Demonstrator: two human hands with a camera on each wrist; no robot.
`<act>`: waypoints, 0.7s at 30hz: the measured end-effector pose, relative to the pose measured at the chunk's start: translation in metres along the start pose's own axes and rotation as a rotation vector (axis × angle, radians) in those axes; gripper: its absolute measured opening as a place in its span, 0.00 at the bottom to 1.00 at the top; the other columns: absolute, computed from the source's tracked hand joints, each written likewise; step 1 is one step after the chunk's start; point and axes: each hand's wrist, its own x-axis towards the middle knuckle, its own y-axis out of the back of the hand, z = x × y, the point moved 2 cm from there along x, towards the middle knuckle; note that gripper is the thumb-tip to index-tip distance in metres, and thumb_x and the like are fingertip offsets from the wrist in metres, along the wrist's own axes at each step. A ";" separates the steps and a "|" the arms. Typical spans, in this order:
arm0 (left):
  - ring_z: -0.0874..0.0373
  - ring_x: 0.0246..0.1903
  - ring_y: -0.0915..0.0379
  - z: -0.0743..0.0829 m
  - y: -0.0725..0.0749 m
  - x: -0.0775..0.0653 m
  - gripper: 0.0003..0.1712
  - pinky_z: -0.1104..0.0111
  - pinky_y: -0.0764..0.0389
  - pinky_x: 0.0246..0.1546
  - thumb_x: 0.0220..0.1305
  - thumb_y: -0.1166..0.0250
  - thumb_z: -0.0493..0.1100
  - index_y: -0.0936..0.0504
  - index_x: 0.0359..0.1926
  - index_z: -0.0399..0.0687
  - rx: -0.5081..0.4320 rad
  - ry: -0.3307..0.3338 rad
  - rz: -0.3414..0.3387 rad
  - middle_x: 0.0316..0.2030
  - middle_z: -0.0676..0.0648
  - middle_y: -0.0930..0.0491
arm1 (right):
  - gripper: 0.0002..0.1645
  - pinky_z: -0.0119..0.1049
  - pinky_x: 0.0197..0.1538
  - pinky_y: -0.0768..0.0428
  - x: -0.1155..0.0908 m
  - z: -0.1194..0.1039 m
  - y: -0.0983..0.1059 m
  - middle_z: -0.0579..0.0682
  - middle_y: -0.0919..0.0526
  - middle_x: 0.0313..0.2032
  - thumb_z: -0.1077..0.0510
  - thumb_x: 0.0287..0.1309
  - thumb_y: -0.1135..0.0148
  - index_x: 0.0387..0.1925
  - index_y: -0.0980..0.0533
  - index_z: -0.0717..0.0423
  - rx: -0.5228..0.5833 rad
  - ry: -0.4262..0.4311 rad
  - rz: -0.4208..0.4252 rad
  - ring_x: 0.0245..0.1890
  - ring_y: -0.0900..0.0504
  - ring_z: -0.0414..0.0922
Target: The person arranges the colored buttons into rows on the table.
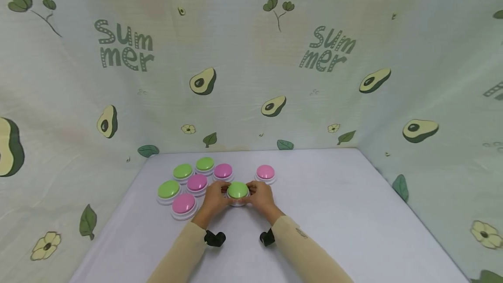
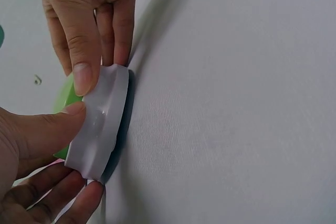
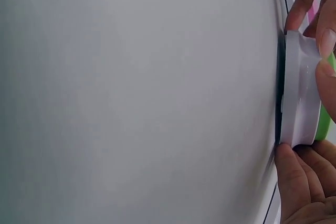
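My left hand (image 1: 214,198) and right hand (image 1: 262,196) together hold a push button with a green dome (image 1: 238,190) and a white base (image 2: 100,124), one hand at each side. Both thumbs press on the near side of the base, their tips close together, while the other fingers curl round the sides. In the left wrist view the left hand (image 2: 39,156) is lower and the right hand (image 2: 94,14) above. A dark underside shows beneath the base (image 3: 302,90); whether it touches the table, I cannot tell. Just behind the right hand stands a pink button (image 1: 265,172).
Left of the hands stand several buttons on the white table (image 1: 334,213): green ones, such as the front green button (image 1: 168,189), and pink ones, such as the nearest pink button (image 1: 183,204). A printed cloth (image 1: 243,43) hangs behind the table.
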 end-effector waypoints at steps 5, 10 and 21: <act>0.39 0.56 0.19 0.005 -0.010 0.001 0.35 0.48 0.17 0.60 0.52 0.18 0.32 0.20 0.61 0.28 -0.017 0.002 -0.016 0.54 0.33 0.16 | 0.34 0.49 0.61 0.16 -0.002 0.005 0.010 0.63 0.13 0.54 0.61 0.45 0.13 0.54 0.18 0.67 0.017 -0.006 0.015 0.57 0.14 0.57; 0.40 0.54 0.18 0.011 -0.019 0.003 0.35 0.49 0.16 0.59 0.52 0.18 0.31 0.19 0.61 0.27 -0.034 -0.007 -0.008 0.52 0.34 0.15 | 0.34 0.49 0.62 0.16 -0.005 0.011 0.021 0.63 0.13 0.53 0.60 0.46 0.14 0.54 0.18 0.68 0.018 -0.006 0.021 0.57 0.14 0.57; 0.41 0.51 0.16 0.021 -0.041 0.006 0.32 0.52 0.14 0.56 0.50 0.17 0.32 0.17 0.57 0.27 -0.082 -0.043 0.027 0.50 0.34 0.13 | 0.35 0.49 0.62 0.16 -0.012 0.021 0.044 0.65 0.14 0.55 0.62 0.47 0.15 0.57 0.19 0.70 0.018 -0.022 0.040 0.59 0.15 0.57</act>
